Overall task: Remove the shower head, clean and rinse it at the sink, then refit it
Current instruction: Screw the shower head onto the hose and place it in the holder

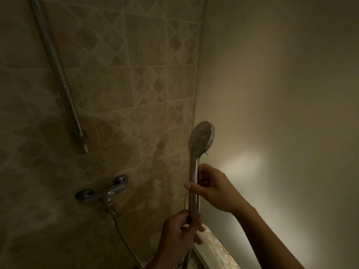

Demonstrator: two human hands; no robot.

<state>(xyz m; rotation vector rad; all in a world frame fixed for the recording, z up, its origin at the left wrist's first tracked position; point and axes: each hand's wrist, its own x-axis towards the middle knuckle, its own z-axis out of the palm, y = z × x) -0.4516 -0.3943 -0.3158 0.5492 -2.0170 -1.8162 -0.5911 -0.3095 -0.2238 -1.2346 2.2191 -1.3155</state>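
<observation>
Here, the setting is a dim shower corner. The left wall (pixel 108 90) is clad in beige tiles with diamond-pattern relief and pale grout lines; the right wall (pixel 281 94) is smooth and plain, with a bright patch of light just right of the hands. A chrome riser rail (pixel 58 74) runs diagonally down the tiled wall and ends in a small wall bracket. Below it sits a chrome mixer valve (pixel 104 193) on two round wall flanges. A thin metal hose (pixel 124 239) leaves the valve's underside and drops toward the bottom edge. A marbled ledge (pixel 215 247) shows at lower centre.

The shower head (pixel 201 140) is held upright in front of the corner, off the rail. Its round face is dull and spotted; its handle is polished chrome, straight and slim. The right hand (pixel 211 189) has its grip closed around the mid-handle. The left hand (pixel 180 232) has its grip closed around the handle's base, where the hose joins.
</observation>
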